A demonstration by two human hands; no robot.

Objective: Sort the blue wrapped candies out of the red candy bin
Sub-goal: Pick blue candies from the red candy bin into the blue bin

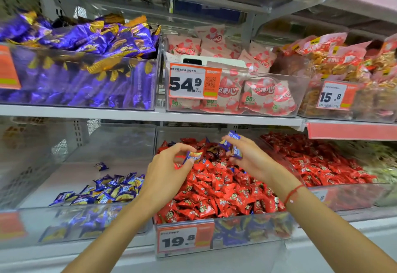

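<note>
Both hands work over the red bin (217,223), which sits on the lower shelf and is heaped with red candies (217,189). The left hand (169,171) pinches one blue candy (193,157) between thumb and fingertips, just above the pile near the bin's left side. The right hand (247,154) has its fingers curled round a small bunch of blue candies (233,147), held above the middle of the bin toward its back. Left of the red bin, the next bin (75,216) holds a low pile of blue candies (107,189) at its front, likely where the sorted ones go.

The right hand looks overfull; one wrapper sticks up past the fingertips and could slip back into the red heap if the hand reaches for another. The left hand's pinch is light, so a quick swing across the bin wall could drop its candy short.

More blue wrappers show among the reds at the back of the red bin, partly buried, and I cannot count them. Blue shapes also show through the red bin's front wall, beside the price tag (182,240); whether they are candies low in the bin or a reflection is unclear. How many the right hand holds is hidden by its fingers.
</note>
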